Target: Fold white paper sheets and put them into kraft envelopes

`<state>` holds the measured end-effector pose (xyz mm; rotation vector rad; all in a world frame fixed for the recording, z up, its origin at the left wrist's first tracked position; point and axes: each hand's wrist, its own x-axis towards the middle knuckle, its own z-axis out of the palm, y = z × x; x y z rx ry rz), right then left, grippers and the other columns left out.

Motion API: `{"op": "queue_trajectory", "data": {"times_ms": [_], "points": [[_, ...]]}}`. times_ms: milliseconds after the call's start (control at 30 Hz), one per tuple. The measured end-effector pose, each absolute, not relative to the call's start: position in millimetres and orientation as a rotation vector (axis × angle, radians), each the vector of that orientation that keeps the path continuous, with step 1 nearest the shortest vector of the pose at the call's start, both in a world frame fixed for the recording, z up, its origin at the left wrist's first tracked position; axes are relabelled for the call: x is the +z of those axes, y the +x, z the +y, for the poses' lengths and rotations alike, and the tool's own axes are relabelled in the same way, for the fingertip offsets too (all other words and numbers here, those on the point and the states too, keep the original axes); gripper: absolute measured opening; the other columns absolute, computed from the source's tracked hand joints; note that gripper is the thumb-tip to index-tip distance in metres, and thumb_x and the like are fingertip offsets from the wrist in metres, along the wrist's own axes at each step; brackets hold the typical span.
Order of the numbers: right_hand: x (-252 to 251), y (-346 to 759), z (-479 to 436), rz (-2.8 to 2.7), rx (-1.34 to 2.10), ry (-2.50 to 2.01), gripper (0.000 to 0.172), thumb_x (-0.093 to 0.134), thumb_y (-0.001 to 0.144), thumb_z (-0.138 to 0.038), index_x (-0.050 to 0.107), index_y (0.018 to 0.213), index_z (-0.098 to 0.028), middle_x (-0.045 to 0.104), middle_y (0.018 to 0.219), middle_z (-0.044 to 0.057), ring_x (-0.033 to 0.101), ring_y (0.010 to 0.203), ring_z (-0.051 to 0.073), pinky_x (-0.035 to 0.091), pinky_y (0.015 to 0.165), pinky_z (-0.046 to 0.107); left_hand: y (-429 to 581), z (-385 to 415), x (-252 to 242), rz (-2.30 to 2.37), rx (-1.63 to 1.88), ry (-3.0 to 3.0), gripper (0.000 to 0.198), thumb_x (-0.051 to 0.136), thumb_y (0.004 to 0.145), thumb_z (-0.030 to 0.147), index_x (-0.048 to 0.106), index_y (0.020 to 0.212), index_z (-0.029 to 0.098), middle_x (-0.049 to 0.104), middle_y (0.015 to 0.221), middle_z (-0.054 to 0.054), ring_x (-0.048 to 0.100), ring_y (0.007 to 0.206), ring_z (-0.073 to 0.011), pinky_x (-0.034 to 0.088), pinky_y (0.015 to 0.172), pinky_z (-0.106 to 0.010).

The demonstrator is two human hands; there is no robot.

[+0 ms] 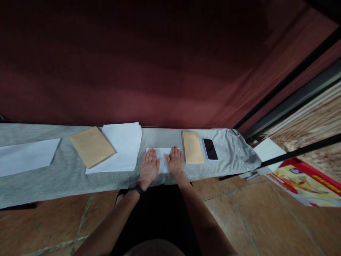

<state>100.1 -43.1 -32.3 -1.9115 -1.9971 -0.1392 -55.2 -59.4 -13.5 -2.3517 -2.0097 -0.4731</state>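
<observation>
A small white sheet of paper (163, 160) lies flat on the grey cloth, straight in front of me. My left hand (149, 164) presses palm down on its left side, fingers stretched out and pointing away from me. On the right side of the same sheet rests my right hand (175, 161), also flat, its thumb angled inward. The middle of the paper shows between the two thumbs. Just right of my right hand is a brown envelope or stack of envelopes (193, 147). Left of my left hand lies a stack of larger white sheets (125, 145).
A second brown envelope stack (92, 146) overlaps the white sheets. Farther left is another white sheet (29, 154). A phone (210, 149) lies at the right. A dark red curtain (160, 89) hangs behind the cloth-covered table (71, 185). A red and yellow box (309, 181) stands at the far right.
</observation>
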Motion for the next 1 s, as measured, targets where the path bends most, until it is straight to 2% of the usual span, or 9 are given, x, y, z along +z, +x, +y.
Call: {"op": "queue_trajectory", "data": {"times_ms": [200, 367, 467, 733, 867, 1000], "points": [[-21.8, 101.4, -45.9, -2.034, -0.082, -1.917, 0.06, 0.033, 0.107, -0.039, 0.037, 0.153, -0.001, 0.034, 0.159, 0.024, 0.033, 0.15, 0.032, 0.029, 0.12, 0.051, -40.4, -87.9, -15.8, -1.809, -0.456, -2.555, 0.058, 0.031, 0.1, 0.029, 0.041, 0.151, 0.004, 0.041, 0.158, -0.018, 0.031, 0.151, -0.0264, 0.026, 0.124, -0.045], [-14.3, 88.4, -58.1, -2.159, 0.081, -1.786, 0.055, 0.027, 0.108, -0.039, 0.04, 0.153, -0.009, 0.038, 0.16, 0.015, 0.033, 0.15, 0.025, 0.028, 0.122, 0.045, -43.0, -89.5, -18.6, -1.762, -0.449, -2.58, 0.057, 0.031, 0.098, 0.023, 0.042, 0.149, 0.001, 0.04, 0.158, -0.02, 0.029, 0.152, -0.0279, 0.026, 0.124, -0.047], [-15.3, 81.9, -68.2, -2.23, 0.137, -1.698, 0.052, 0.026, 0.109, -0.039, 0.044, 0.152, -0.014, 0.042, 0.158, 0.011, 0.035, 0.149, 0.022, 0.027, 0.123, 0.043, -45.7, -88.6, -19.5, -1.735, -0.451, -2.612, 0.057, 0.03, 0.096, 0.016, 0.041, 0.15, 0.002, 0.04, 0.159, -0.018, 0.028, 0.152, -0.0258, 0.026, 0.124, -0.046], [-28.2, 106.0, -86.0, -2.16, -0.051, -1.754, 0.056, 0.036, 0.107, -0.04, 0.037, 0.155, -0.01, 0.039, 0.159, 0.017, 0.037, 0.148, 0.027, 0.029, 0.121, 0.046, -58.7, -93.3, -16.5, -1.869, -0.485, -2.543, 0.06, 0.03, 0.1, 0.033, 0.04, 0.151, 0.003, 0.037, 0.16, -0.018, 0.028, 0.152, -0.0261, 0.026, 0.125, -0.045], [-32.0, 114.5, -96.6, -2.097, -0.127, -1.767, 0.057, 0.038, 0.106, -0.04, 0.038, 0.154, -0.008, 0.042, 0.157, 0.018, 0.04, 0.146, 0.028, 0.031, 0.12, 0.048, -67.0, -98.9, -15.0, -1.902, -0.509, -2.506, 0.061, 0.03, 0.1, 0.036, 0.039, 0.153, 0.007, 0.039, 0.159, -0.017, 0.029, 0.152, -0.0258, 0.027, 0.124, -0.047], [-33.0, 118.4, -109.4, -2.068, -0.17, -1.772, 0.055, 0.037, 0.107, -0.037, 0.04, 0.152, -0.006, 0.044, 0.156, 0.02, 0.043, 0.144, 0.028, 0.032, 0.119, 0.047, -73.8, -105.0, -15.0, -1.92, -0.467, -2.475, 0.062, 0.028, 0.101, 0.037, 0.039, 0.152, 0.004, 0.039, 0.159, -0.018, 0.03, 0.151, -0.0263, 0.026, 0.124, -0.046]]}}
